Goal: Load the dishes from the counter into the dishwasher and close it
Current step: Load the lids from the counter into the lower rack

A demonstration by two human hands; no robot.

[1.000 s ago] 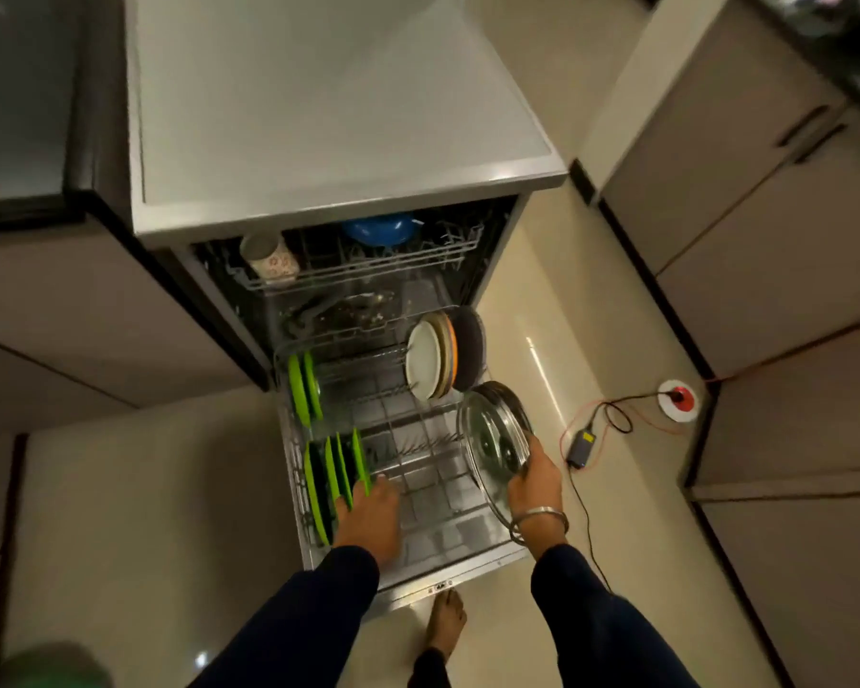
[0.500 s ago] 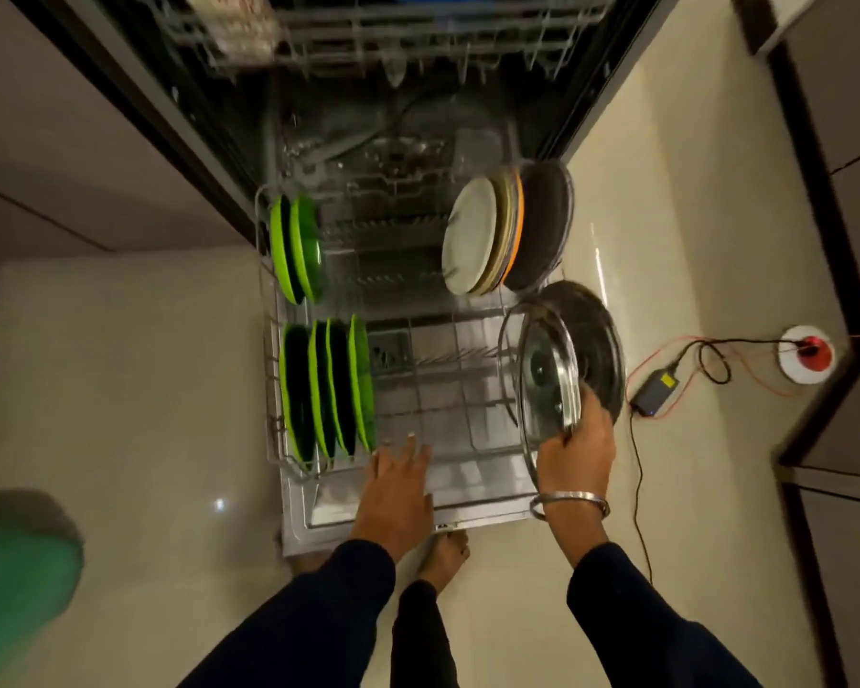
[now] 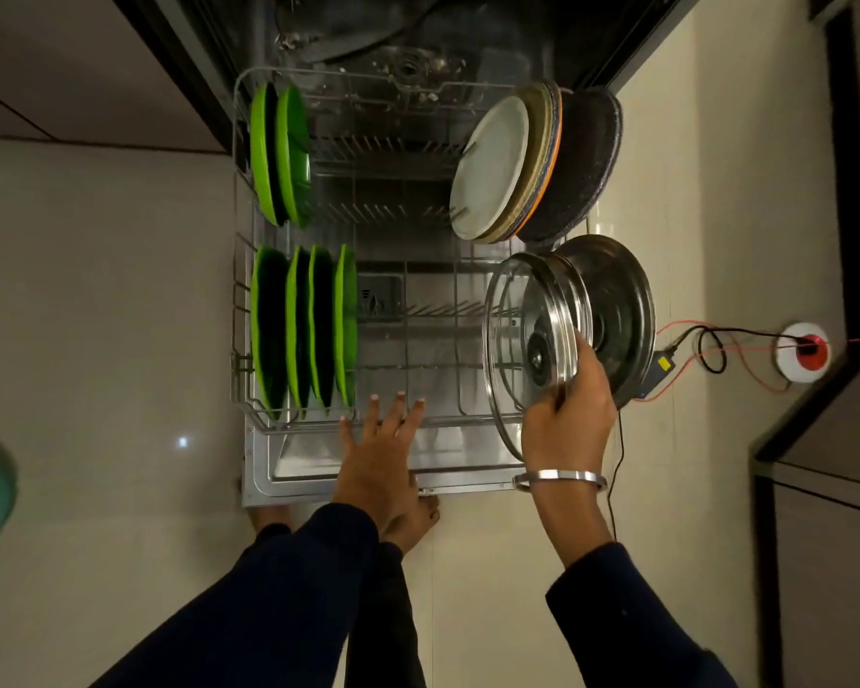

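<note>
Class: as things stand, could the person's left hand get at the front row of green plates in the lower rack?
Probably yes. The left hand, open at the lower rack's front edge, sits beside the green plates, with nothing between.

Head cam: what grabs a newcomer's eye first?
The bright green plates, standing on edge in two groups along the left side of the pulled-out lower rack, stand out most in the dim light. At the rack's right side, the right hand grips a glass lid on edge beside a steel lid. The left hand is spread open over the rack's front edge.
</note>
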